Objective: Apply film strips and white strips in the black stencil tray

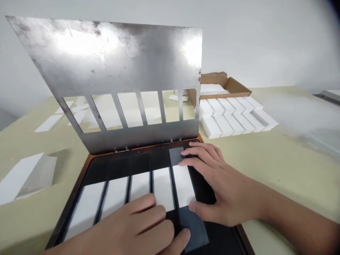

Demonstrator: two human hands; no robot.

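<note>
My right hand point(225, 184) lies over the right side of a black board point(220, 235) with its fingers spread. Its fingertips and thumb touch the top and bottom ends of a white card point(183, 186), which sits on a dark glossy strip point(192, 228). My left hand point(135, 226) is curled above the lower middle of the board, its thumb on the strip's lower part; whatever its bent fingers hold is hidden. Several more white cards point(162, 187) lie side by side to the left. A hinged metal plate point(127, 60) with rectangular windows stands raised behind.
Stacked white pieces point(233, 117) stand at the back right beside an open cardboard box point(237, 86). Loose white cards point(50, 122) are scattered at the back left. A folded white sheet point(22, 175) rests on the table point(287, 163) to the left.
</note>
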